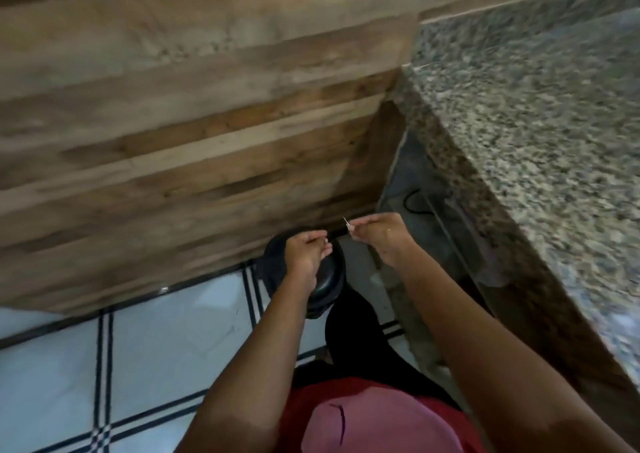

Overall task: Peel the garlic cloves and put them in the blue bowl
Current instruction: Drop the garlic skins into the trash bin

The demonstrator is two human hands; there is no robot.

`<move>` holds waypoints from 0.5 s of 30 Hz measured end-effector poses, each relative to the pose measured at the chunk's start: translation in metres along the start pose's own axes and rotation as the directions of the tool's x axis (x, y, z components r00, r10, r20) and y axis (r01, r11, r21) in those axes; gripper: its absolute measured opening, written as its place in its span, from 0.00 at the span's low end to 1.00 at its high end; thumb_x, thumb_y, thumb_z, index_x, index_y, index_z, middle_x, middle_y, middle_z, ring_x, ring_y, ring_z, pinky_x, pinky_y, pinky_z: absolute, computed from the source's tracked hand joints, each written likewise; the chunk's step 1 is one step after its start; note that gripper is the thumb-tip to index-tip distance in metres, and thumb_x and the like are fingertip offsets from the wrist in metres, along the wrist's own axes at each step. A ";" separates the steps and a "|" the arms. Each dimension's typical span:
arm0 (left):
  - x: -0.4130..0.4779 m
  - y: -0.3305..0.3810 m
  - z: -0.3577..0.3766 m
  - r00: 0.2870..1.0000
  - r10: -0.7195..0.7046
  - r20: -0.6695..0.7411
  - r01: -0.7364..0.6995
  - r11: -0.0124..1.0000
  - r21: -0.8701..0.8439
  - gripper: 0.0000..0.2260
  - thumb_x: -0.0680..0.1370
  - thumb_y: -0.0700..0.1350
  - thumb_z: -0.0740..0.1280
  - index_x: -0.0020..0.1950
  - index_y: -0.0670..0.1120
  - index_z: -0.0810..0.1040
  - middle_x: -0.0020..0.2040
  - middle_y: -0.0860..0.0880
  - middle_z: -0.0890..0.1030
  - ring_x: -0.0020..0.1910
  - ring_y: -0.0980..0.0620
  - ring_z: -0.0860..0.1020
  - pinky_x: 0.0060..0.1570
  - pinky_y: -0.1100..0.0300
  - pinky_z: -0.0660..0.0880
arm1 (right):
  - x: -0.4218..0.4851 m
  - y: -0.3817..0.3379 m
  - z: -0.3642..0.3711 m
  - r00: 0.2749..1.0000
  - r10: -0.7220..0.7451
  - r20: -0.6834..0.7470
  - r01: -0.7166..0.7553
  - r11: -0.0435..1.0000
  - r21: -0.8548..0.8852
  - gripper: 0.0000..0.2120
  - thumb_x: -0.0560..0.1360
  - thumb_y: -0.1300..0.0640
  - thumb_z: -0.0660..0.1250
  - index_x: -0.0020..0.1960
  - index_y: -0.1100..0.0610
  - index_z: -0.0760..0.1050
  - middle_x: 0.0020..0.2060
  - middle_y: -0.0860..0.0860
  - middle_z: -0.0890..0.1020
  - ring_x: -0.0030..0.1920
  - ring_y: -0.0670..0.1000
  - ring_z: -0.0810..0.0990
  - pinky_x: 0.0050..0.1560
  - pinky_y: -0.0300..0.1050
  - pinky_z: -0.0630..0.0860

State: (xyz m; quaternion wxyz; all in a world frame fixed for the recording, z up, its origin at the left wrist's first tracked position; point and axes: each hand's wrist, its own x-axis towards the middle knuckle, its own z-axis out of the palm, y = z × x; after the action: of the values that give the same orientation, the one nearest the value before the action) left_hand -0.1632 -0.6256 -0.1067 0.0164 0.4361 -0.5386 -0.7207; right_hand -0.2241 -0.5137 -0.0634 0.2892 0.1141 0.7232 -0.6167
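1. We look down at both bare arms reaching forward over a black round lidded bin that stands on the floor below the hands.
2. Our left hand hangs right above the bin's lid, fingers curled inward with the tips drawn together; a pale bit shows at the fingertips, but the blur keeps us from telling whether it is a garlic clove, peel or just nails.
3. Our right hand is held a little higher and just to the right of the left one, apart from it, its thumb and forefinger pinching a thin, whitish sliver of garlic skin that sticks up from the fingertips.
4. We cannot make out a whole garlic clove in either hand.
5. To the right of the right hand runs a speckled grey granite countertop, its thick edge sloping down past the forearm.
6. Beyond and to the left of the hands stands a wall of brown wood-look planks.
7. Under the left forearm lies a white tiled floor with dark blue line borders.
8. Near our body, between the forearms, we see a pinkish-red garment and a black-clad leg.
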 end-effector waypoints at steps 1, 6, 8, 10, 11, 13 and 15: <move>0.011 0.000 -0.004 1.000 -0.019 -0.011 0.019 1.000 -0.009 0.06 0.78 0.31 0.62 0.51 0.34 0.78 0.40 0.43 0.77 0.38 0.51 0.77 0.41 0.63 0.78 | 0.012 0.000 0.007 1.000 0.012 0.027 -0.012 1.000 0.004 0.05 0.71 0.75 0.66 0.47 0.74 0.77 0.30 0.55 0.76 0.34 0.51 0.74 0.43 0.42 0.76; 0.047 0.001 -0.012 0.993 -0.092 -0.073 0.090 0.995 -0.031 0.06 0.77 0.32 0.63 0.48 0.36 0.80 0.39 0.44 0.79 0.39 0.51 0.78 0.36 0.67 0.78 | 0.062 0.002 0.026 0.985 0.162 0.053 -0.164 0.986 0.029 0.06 0.74 0.75 0.62 0.42 0.69 0.77 0.22 0.51 0.78 0.30 0.50 0.76 0.33 0.36 0.76; 0.064 -0.002 -0.010 0.987 -0.123 -0.106 0.120 0.992 -0.041 0.06 0.78 0.33 0.63 0.46 0.37 0.80 0.38 0.44 0.79 0.40 0.50 0.79 0.41 0.62 0.79 | 0.082 0.009 0.033 0.970 0.230 0.079 -0.230 0.973 -0.009 0.05 0.75 0.73 0.61 0.45 0.69 0.76 0.24 0.51 0.78 0.33 0.50 0.77 0.38 0.38 0.76; 0.077 -0.007 -0.007 0.981 -0.153 -0.123 0.149 0.988 -0.040 0.06 0.78 0.33 0.63 0.45 0.38 0.79 0.39 0.44 0.79 0.41 0.49 0.79 0.45 0.60 0.78 | 0.101 0.021 0.039 0.973 0.220 0.063 -0.216 0.974 -0.069 0.06 0.73 0.73 0.65 0.48 0.70 0.77 0.30 0.52 0.78 0.39 0.53 0.78 0.46 0.43 0.77; 0.085 -0.012 -0.005 0.980 -0.159 -0.122 0.158 0.987 -0.022 0.06 0.78 0.33 0.63 0.47 0.38 0.79 0.39 0.45 0.79 0.41 0.48 0.79 0.46 0.60 0.77 | 0.113 0.030 0.042 0.974 0.224 0.039 -0.221 0.972 -0.075 0.06 0.72 0.73 0.66 0.48 0.71 0.78 0.30 0.52 0.78 0.40 0.54 0.78 0.46 0.44 0.77; 0.102 -0.025 0.000 0.983 -0.141 -0.118 0.145 0.989 0.029 0.07 0.78 0.32 0.63 0.51 0.34 0.79 0.40 0.44 0.79 0.41 0.48 0.79 0.46 0.58 0.78 | 0.135 0.050 0.048 0.957 0.289 -0.003 -0.288 0.957 0.028 0.05 0.73 0.74 0.64 0.42 0.69 0.78 0.26 0.52 0.79 0.38 0.55 0.76 0.38 0.41 0.78; 0.118 -0.040 0.005 0.988 -0.094 -0.122 0.106 0.990 0.094 0.07 0.77 0.32 0.63 0.52 0.33 0.79 0.42 0.40 0.81 0.39 0.49 0.78 0.48 0.55 0.78 | 0.150 0.061 0.055 0.934 0.354 -0.044 -0.349 0.933 0.091 0.04 0.73 0.74 0.63 0.45 0.73 0.77 0.31 0.58 0.80 0.36 0.56 0.75 0.34 0.36 0.79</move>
State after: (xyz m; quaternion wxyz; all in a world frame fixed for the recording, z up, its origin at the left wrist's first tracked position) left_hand -0.2216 -0.6632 -0.2102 -0.0099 0.5046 -0.5496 -0.6658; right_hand -0.2983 -0.5818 -0.2014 0.3684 0.2716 0.6737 -0.5803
